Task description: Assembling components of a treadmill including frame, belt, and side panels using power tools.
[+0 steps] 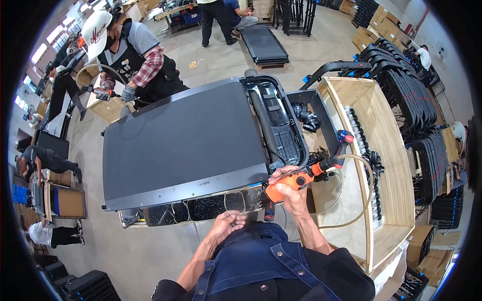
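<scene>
My right hand [293, 196] is wrapped round an orange power screwdriver [286, 186], held level over the near right corner of a treadmill deck [181, 143]. A hose [369, 180] loops off to the right from the tool's rear. My left hand [228, 224] is closed, thumb and fingers pressed together, just in front of trays of small black screws [206, 205] along the deck's near edge. What it pinches, if anything, is too small to make out. The motor compartment [273, 115] lies uncovered at the deck's right end.
Across the deck a person in a white cap [135, 65] holds another orange power screwdriver [103, 92]. To my right stands a wooden crate [396, 175] with black parts, beside a grey bin [321, 120]. A red and blue tool [345, 138] rests near the crate. Black frames [406, 90] are stacked beyond.
</scene>
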